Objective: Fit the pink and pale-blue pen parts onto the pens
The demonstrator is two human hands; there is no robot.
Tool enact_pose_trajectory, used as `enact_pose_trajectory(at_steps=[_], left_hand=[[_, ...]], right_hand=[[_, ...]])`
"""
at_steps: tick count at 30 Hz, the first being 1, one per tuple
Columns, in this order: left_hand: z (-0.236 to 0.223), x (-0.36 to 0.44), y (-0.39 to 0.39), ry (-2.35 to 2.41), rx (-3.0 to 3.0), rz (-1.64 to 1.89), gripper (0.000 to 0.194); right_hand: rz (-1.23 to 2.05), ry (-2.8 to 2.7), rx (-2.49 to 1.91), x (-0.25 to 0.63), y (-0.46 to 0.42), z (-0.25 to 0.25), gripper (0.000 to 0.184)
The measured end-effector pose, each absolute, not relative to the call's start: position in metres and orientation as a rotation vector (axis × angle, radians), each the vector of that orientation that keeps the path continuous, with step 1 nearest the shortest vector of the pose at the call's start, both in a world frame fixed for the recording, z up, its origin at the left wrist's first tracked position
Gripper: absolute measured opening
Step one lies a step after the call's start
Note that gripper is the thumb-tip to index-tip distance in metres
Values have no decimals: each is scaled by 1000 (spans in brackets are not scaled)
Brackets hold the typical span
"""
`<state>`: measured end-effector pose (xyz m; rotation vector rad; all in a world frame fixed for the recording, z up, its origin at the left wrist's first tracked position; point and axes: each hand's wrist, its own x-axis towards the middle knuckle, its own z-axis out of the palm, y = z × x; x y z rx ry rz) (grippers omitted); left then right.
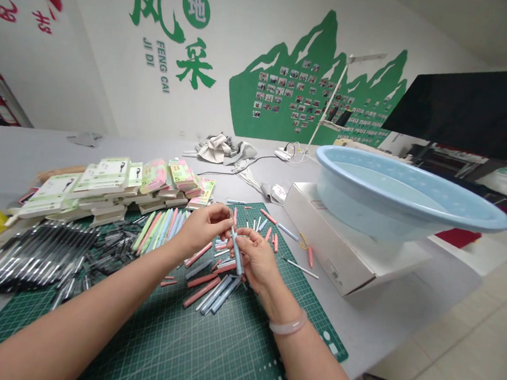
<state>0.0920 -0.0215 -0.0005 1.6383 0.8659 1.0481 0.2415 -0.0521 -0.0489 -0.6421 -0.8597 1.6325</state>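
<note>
A light blue pen barrel (237, 256) slants between my two hands above the cutting mat. My right hand (257, 255) is closed around it, its thumb and fingers along the side. At the barrel's upper end, my left hand (208, 226) pinches with thumb and fingertips; the small part between them is mostly hidden. Beneath the hands lie several loose blue pen barrels (221, 295) and red pen barrels (201, 292). A row of pastel pens (161, 230) in green, pink and blue sits just left of my left hand.
The green cutting mat (169, 342) covers the grey table. Black clear-bodied pens (43, 263) and dark pen parts (122, 240) lie left, stacked card packs (103, 180) behind them. At right, a blue basin (395, 196) rests on a white box (341, 251). White rods (303, 269) lie nearby.
</note>
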Motion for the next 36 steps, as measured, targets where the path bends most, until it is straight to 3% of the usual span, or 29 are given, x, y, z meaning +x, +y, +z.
enact_pose_trajectory(at_steps=[9, 18, 25, 28, 31, 36], left_hand=[[0, 89, -25, 955, 1612, 1027, 18], [19, 53, -17, 1202, 2016, 802, 26], [-20, 46, -25, 1590, 2362, 150, 6], [-43, 59, -41, 1685, 2325, 288, 3], [-47, 65, -44, 1628, 2234, 469, 13], [-1, 60, -21, 1359, 1790, 788, 10]], right_hand=[[1806, -909, -517, 239, -56, -53, 21], [1669, -967, -511, 245, -55, -47, 11], [1499, -922, -573, 257, -46, -48, 12], [1489, -925, -610, 256, -46, -51, 14], [1479, -922, -632, 253, -46, -52, 15], [1486, -921, -633, 250, -47, -52, 16]])
